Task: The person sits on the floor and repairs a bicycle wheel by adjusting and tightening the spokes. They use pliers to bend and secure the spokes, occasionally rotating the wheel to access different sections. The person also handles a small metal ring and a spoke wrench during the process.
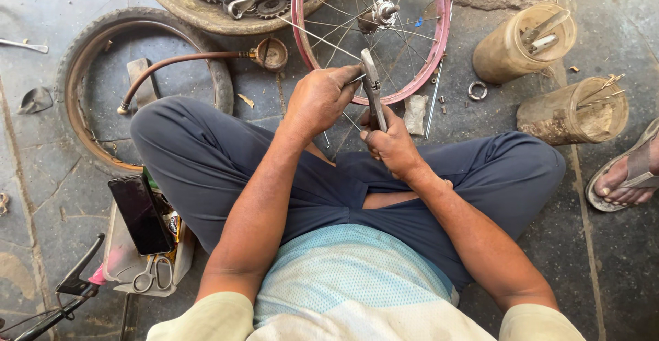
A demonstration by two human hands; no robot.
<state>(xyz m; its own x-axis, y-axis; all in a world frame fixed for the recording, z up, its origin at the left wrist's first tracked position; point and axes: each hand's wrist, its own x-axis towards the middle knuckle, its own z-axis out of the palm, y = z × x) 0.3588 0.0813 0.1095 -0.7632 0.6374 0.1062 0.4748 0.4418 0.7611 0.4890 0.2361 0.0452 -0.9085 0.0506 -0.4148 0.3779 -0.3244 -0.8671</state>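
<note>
Dull grey metal pliers (pixel 373 94), glossy pink-painted metal rim (pixel 439 39), rough stone floor (pixel 41 176)

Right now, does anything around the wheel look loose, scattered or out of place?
Yes. Small nuts and a metal ring lie loose on the stone floor beside the pink wheel rim. One cylindrical container lies on its side. The left hand steadies the spokes; the right hand holds a metal tool.

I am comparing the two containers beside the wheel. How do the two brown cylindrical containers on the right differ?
The upper container holds flat metal tools; the lower container holds thin rods. The upper container lies nearer the pink wheel rim; the lower container lies nearer the sandalled foot. Both are brown, dirty, and open-topped.
</note>
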